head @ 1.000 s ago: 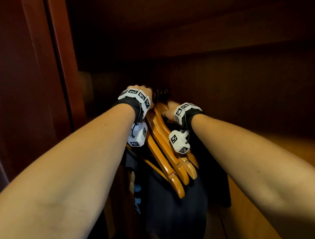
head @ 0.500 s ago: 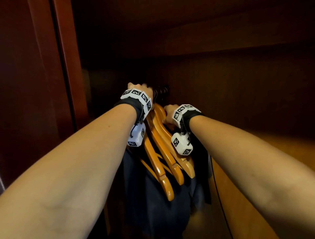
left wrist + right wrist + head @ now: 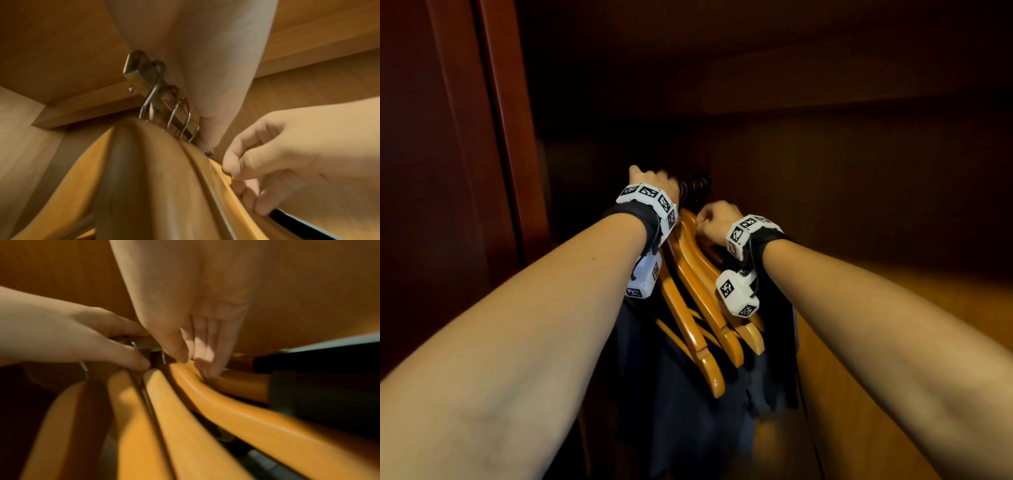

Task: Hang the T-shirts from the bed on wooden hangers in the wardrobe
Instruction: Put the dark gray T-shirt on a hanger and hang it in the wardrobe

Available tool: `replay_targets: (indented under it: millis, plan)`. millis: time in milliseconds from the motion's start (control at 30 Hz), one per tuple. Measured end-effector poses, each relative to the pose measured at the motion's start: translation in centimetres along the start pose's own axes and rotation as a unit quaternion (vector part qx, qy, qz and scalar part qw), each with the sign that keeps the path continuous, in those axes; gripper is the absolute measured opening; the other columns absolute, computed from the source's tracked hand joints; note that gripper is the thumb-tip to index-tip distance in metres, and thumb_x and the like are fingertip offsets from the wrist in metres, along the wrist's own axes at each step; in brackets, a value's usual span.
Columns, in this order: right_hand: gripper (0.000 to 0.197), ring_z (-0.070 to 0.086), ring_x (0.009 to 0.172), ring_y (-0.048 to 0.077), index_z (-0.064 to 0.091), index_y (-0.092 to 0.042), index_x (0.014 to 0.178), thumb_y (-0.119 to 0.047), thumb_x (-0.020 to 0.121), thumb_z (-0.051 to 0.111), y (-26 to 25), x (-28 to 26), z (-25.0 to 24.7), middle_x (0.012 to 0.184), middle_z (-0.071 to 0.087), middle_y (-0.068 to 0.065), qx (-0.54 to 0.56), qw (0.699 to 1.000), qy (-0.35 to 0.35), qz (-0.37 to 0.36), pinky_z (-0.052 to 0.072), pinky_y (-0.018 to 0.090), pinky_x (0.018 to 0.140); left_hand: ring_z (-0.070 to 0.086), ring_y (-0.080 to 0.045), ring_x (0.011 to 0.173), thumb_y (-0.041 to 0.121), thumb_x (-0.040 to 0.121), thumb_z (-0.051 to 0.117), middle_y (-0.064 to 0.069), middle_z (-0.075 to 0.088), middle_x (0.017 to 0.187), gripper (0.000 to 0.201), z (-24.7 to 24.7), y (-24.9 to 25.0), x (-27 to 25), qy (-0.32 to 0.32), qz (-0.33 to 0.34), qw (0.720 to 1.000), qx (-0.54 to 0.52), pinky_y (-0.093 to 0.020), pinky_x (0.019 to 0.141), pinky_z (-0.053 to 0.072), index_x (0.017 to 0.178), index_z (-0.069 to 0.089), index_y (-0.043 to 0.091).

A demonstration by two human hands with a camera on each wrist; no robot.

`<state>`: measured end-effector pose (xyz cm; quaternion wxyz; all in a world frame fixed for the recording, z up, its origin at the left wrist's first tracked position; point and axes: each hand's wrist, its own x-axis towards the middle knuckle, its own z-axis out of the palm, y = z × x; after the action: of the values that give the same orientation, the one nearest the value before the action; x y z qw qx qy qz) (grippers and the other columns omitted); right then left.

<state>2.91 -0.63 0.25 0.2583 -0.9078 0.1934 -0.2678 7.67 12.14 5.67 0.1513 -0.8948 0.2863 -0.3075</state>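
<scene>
Both hands are up at the rail [image 3: 144, 81] inside the wardrobe [image 3: 825, 171]: the right hand [image 3: 717, 219] has its fingers curled over the top of the rightmost wooden hanger [image 3: 236, 405], fingertips [image 3: 207, 369] pressed into the gap behind its crown, while the left hand [image 3: 650, 178] reaches in among the metal hooks [image 3: 174, 110] on the rail, thumb and forefinger close together there; whether it actually pinches a hook cannot be told from these views. Around the rail, the wardrobe shows a dark reddish door frame [image 3: 493, 120] to the left and a lighter wooden side panel [image 3: 859, 394] to the right, with a shelf board running just above. Below the rail hang dark T-shirts [image 3: 674, 394], one bulk straight beneath and another dark garment [image 3: 780, 342] further right, against the side panel. Hanging from the rail in a tight bunch are several wooden hangers [image 3: 698, 308], their shoulders fanned downward and touching one another. Their hooks sit side by side along the flat metal rail, which is screwed under the shelf board. White marker-covered bands [image 3: 650, 198] wrap both wrists just below the rail.
</scene>
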Motion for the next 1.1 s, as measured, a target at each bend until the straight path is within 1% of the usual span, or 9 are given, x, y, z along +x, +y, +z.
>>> replay_targets:
  millis: [167, 267, 434, 534, 634, 734, 834, 968, 1101]
  plan:
    - [0.018, 0.072, 0.087, 0.026, 0.070, -0.010, 0.103, -0.025, 0.092, 0.066, -1.4, -0.2, 0.1, 0.099, 0.073, 0.011, -0.017, 0.998, -0.045, 0.051, 0.061, 0.041, 0.081, 0.052, -0.027, 0.122, 0.044, 0.089, 0.061, -0.008, 0.049, 0.136, 0.060, -0.1, 0.0, -0.1, -0.005, -0.001, 1.000, 0.000, -0.043, 0.101, 0.034, 0.140, 0.043, 0.017]
    - [0.034, 0.067, 0.098, 0.024, 0.061, -0.007, 0.122, -0.029, 0.096, 0.062, -2.3, -0.7, 0.3, 0.111, 0.069, 0.010, -0.014, 0.993, -0.095, 0.075, 0.055, 0.032, 0.075, 0.051, -0.027, 0.124, 0.042, 0.090, 0.061, -0.008, 0.048, 0.137, 0.060, -0.2, 0.0, -0.2, -0.004, -0.001, 1.000, 0.004, -0.042, 0.101, 0.034, 0.142, 0.042, 0.016]
    - [0.046, 0.056, 0.123, 0.031, 0.048, -0.004, 0.140, -0.027, 0.101, 0.055, -2.8, -1.2, 0.6, 0.135, 0.057, 0.016, 0.025, 0.987, -0.121, 0.103, 0.047, 0.039, 0.092, 0.050, -0.027, 0.125, 0.042, 0.089, 0.062, -0.009, 0.048, 0.138, 0.063, -0.2, 0.1, -0.2, -0.002, 0.001, 1.000, 0.006, -0.044, 0.103, 0.033, 0.142, 0.041, 0.016]
    - [0.048, 0.055, 0.124, 0.030, 0.047, -0.004, 0.141, -0.030, 0.102, 0.052, -3.0, -1.2, 0.6, 0.140, 0.054, 0.016, 0.009, 0.984, -0.148, 0.096, 0.045, 0.039, 0.095, 0.051, -0.027, 0.124, 0.043, 0.089, 0.062, -0.009, 0.049, 0.136, 0.062, -0.2, 0.2, -0.2, -0.002, 0.002, 1.000, 0.009, -0.044, 0.104, 0.032, 0.141, 0.042, 0.015]
    - [0.036, 0.058, 0.106, 0.026, 0.055, -0.004, 0.128, -0.027, 0.101, 0.055, -3.1, -1.1, 0.8, 0.126, 0.059, 0.014, -0.016, 0.980, -0.173, 0.101, 0.048, 0.036, 0.087, 0.051, -0.027, 0.124, 0.042, 0.090, 0.060, -0.009, 0.050, 0.135, 0.058, -0.1, 0.3, -0.2, -0.002, 0.003, 1.000, 0.015, -0.042, 0.105, 0.031, 0.139, 0.044, 0.016]
    - [0.043, 0.056, 0.123, 0.031, 0.051, -0.004, 0.138, -0.022, 0.100, 0.056, -3.2, -1.1, 0.8, 0.138, 0.055, 0.016, -0.063, 0.975, -0.188, 0.104, 0.048, 0.039, 0.100, 0.051, -0.026, 0.123, 0.042, 0.092, 0.059, -0.009, 0.051, 0.134, 0.055, -0.1, 0.3, -0.1, 0.001, 0.003, 1.000, 0.017, -0.041, 0.104, 0.032, 0.138, 0.045, 0.016]
    - [0.056, 0.050, 0.130, 0.032, 0.040, -0.007, 0.148, -0.028, 0.099, 0.057, -3.2, -1.5, 0.4, 0.146, 0.048, 0.016, -0.073, 0.973, -0.188, 0.112, 0.044, 0.038, 0.097, 0.051, -0.027, 0.124, 0.043, 0.091, 0.060, -0.009, 0.050, 0.135, 0.057, -0.1, 0.2, -0.2, -0.001, 0.007, 1.000, 0.019, -0.040, 0.104, 0.032, 0.138, 0.045, 0.015]
    - [0.065, 0.054, 0.128, 0.033, 0.039, -0.007, 0.149, -0.039, 0.097, 0.060, -2.9, -1.3, 0.2, 0.143, 0.053, 0.015, -0.028, 0.977, -0.169, 0.128, 0.045, 0.044, 0.106, 0.051, -0.026, 0.124, 0.041, 0.091, 0.060, -0.009, 0.050, 0.135, 0.055, -0.1, 0.2, -0.2, 0.000, 0.007, 1.000, 0.018, -0.040, 0.104, 0.032, 0.138, 0.046, 0.015]
    - [0.046, 0.070, 0.096, 0.030, 0.054, -0.007, 0.133, -0.033, 0.096, 0.062, -1.9, -0.5, 0.7, 0.110, 0.071, 0.014, 0.098, 0.976, -0.137, 0.137, 0.055, 0.050, 0.095, 0.052, -0.026, 0.123, 0.041, 0.092, 0.058, -0.008, 0.051, 0.134, 0.052, -0.1, 0.2, -0.1, 0.004, 0.011, 1.000, 0.017, -0.040, 0.104, 0.032, 0.136, 0.047, 0.016]
